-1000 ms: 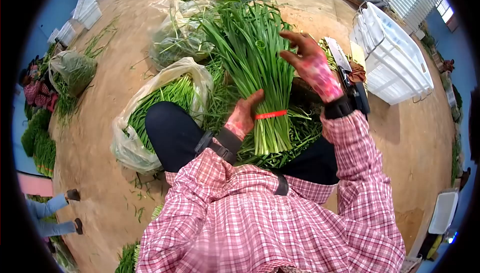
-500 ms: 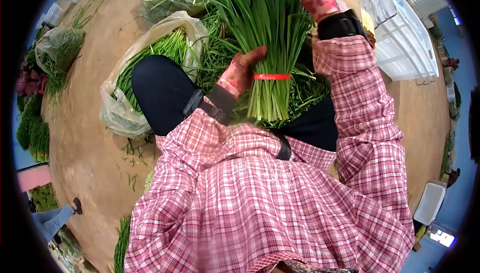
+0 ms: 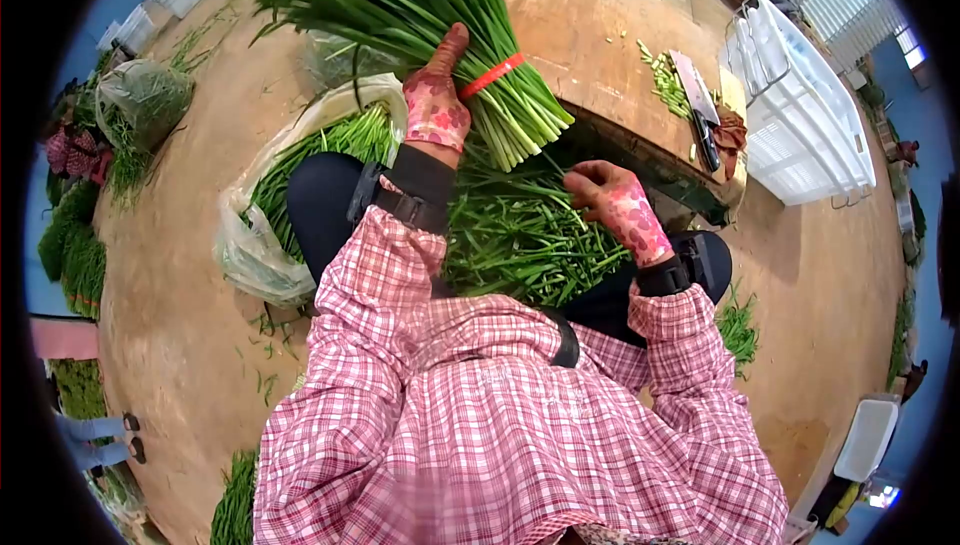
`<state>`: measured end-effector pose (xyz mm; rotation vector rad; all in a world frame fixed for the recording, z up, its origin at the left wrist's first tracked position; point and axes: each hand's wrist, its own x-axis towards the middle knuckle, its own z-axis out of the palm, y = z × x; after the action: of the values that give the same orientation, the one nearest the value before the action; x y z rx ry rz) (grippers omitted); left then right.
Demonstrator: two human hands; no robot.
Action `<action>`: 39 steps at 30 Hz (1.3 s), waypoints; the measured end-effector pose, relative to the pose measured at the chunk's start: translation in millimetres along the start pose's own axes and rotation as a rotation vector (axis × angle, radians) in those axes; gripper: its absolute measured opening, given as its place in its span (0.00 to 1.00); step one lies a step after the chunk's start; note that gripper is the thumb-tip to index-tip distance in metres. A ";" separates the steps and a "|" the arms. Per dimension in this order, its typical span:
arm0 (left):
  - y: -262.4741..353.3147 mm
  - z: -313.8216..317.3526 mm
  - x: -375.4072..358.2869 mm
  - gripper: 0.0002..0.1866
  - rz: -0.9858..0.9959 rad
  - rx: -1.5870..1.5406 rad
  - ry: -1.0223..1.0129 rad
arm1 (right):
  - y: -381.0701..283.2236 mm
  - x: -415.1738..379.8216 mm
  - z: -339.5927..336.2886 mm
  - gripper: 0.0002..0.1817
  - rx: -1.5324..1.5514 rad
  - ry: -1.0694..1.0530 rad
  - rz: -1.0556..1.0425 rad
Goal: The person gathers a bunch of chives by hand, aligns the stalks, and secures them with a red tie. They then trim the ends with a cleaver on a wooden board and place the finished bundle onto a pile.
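Note:
My left hand (image 3: 437, 105) is closed around a bunch of garlic chives (image 3: 400, 10) bound near its stalk end by a red band (image 3: 492, 75). The leaves point up and left, and the pale cut ends face down and right. Below those ends is my right hand (image 3: 618, 207), with thumb and forefinger pinched on what looks like a thin chive stalk (image 3: 553, 162). Between my legs lies a heap of loose chives (image 3: 530, 235), under my right hand. Patterned pink covers wrap both hands, leaving fingertips bare.
A wooden board (image 3: 580, 30) ahead bears a knife (image 3: 697, 95), chopped stalk ends (image 3: 668, 85) and a brown cloth (image 3: 730, 133). White crates (image 3: 800, 105) stand to its right. A plastic bag of chives (image 3: 250, 245) sits by my left knee. A person's legs (image 3: 95, 442) show far left.
The banded bunch has moved up and left and tilted from upright, held by my left hand. My right hand has come down from the leaf tops to below the cut ends.

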<state>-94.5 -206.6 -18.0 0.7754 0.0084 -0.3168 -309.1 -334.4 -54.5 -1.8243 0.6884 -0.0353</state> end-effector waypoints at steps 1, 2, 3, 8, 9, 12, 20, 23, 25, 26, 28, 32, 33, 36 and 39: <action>1.6 3.3 -2.8 0.21 0.042 -0.001 -0.003 | -22.8 -4.7 7.1 0.23 0.084 0.022 0.008; 2.9 6.1 -6.5 0.18 0.030 0.088 0.044 | -36.8 -2.1 15.8 0.22 0.216 0.000 -0.020; 3.2 6.8 -9.9 0.17 0.028 0.065 0.039 | -50.6 3.0 23.0 0.19 0.284 -0.046 0.006; 17.7 7.0 -12.0 0.23 0.021 -0.259 -0.182 | -7.1 28.7 6.9 0.13 0.042 0.077 -0.137; 19.8 -0.8 -7.1 0.24 0.012 -0.249 -0.221 | -7.5 30.3 3.2 0.13 0.274 0.194 -0.118; 20.7 0.9 -11.6 0.23 -0.016 -0.267 -0.194 | -54.9 21.2 -0.8 0.20 0.339 0.344 -0.277; 21.0 -0.8 -7.8 0.22 -0.073 -0.342 -0.301 | 1.5 32.1 9.6 0.34 -0.300 0.111 -0.209; 8.4 11.6 -14.4 0.26 -0.090 -0.405 -0.362 | 0.3 29.7 40.6 0.40 0.478 -0.378 -0.173; 5.6 21.4 -28.2 0.29 0.105 -0.353 -0.577 | -10.1 34.7 68.5 0.41 0.903 -0.400 -0.333; -9.5 5.0 -19.2 0.33 -0.113 -0.381 -0.640 | -18.9 33.4 75.2 0.37 0.974 -0.395 -0.468; 2.1 7.7 -44.9 0.27 -0.466 -0.454 -0.882 | -58.4 30.8 87.1 0.27 1.191 -0.337 -0.537; -9.1 45.9 -63.8 0.26 -0.446 0.186 -1.030 | -89.0 26.1 50.9 0.13 1.510 -0.093 -0.576; -15.1 54.0 -69.5 0.26 -0.436 0.308 -1.104 | -93.7 40.9 40.7 0.11 1.411 0.125 -0.490; -12.5 70.7 -83.0 0.25 -0.392 0.522 -1.273 | -119.9 -28.9 -14.4 0.10 1.537 0.133 -0.543; -8.2 91.1 -95.5 0.24 -0.360 0.734 -1.418 | -123.8 -57.1 -44.9 0.10 1.604 0.050 -0.558</action>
<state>-197.7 -248.2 53.4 1.1190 -1.3784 -1.1987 -318.2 -321.5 88.2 -0.3820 0.0082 -0.7684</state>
